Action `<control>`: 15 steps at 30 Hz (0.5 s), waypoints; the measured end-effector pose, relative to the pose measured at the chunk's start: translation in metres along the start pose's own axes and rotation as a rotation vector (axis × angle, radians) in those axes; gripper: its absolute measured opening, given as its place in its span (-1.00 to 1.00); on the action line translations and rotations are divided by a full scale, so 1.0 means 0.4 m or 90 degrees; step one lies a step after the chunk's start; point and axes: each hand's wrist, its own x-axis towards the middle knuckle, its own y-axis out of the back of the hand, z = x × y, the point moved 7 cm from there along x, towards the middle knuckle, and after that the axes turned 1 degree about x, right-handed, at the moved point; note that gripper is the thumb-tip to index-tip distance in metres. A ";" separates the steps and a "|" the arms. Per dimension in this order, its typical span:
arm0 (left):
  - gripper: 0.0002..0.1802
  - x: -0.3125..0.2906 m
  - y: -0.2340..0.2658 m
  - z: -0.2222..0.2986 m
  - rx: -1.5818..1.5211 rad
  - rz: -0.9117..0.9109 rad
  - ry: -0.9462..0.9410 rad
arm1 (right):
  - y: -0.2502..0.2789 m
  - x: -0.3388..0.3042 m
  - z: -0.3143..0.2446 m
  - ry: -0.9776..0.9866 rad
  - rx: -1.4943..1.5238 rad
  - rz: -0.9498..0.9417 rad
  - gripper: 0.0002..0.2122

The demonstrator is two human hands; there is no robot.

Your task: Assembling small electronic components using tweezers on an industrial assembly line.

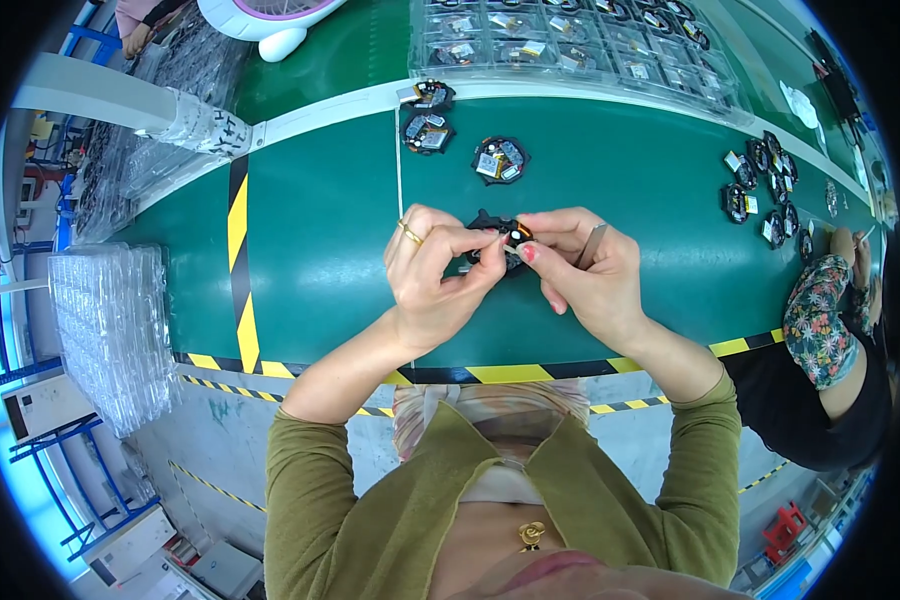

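Between my two hands, just above the green table (320, 290), is a small round black electronic assembly (510, 232) with circuit parts showing. My left hand (435, 262) pinches its left side with thumb and forefinger. On the other side, my right hand (585, 265) grips the edge with thumb and fingers closed. Fingertips hide much of the piece. Beyond my hands lies a similar round assembly (500, 160), and two more, one of them an assembly (428, 133) with a silver battery, sit at the far left of it.
Clear plastic trays (570, 50) of assemblies stand at the back. More loose assemblies (770, 180) lie at the right, near a co-worker's arm (855, 260). Stacked clear trays (110, 330) rise at the left edge. A pale post (120, 95) and yellow-black tape (240, 250) are also left.
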 end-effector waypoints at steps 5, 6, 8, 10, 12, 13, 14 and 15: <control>-0.76 0.009 0.000 0.002 0.046 -0.021 -0.049 | 0.010 0.002 -0.002 -0.022 -0.073 0.004 -0.82; -0.75 0.012 0.000 0.004 0.038 -0.028 -0.042 | 0.012 0.002 0.001 -0.019 -0.077 -0.005 -0.82; -0.73 0.010 -0.003 0.006 0.030 -0.036 -0.035 | 0.012 0.003 0.002 -0.015 -0.079 -0.012 -0.82; -0.70 0.004 0.002 -0.025 -0.101 -0.006 0.084 | 0.009 0.006 0.005 -0.025 -0.058 -0.014 -0.82; -0.69 0.000 -0.006 -0.025 -0.095 -0.041 0.112 | 0.018 0.007 0.009 -0.024 -0.064 -0.015 -0.82; -0.68 -0.002 -0.014 -0.031 -0.086 -0.073 0.139 | 0.021 0.007 0.011 -0.024 -0.070 -0.020 -0.82; -0.68 0.003 -0.011 -0.030 -0.085 -0.074 0.139 | 0.021 0.008 0.010 -0.024 -0.069 -0.020 -0.82; -0.69 0.009 -0.011 -0.022 -0.075 -0.091 0.113 | 0.020 0.008 0.010 -0.025 -0.064 -0.021 -0.83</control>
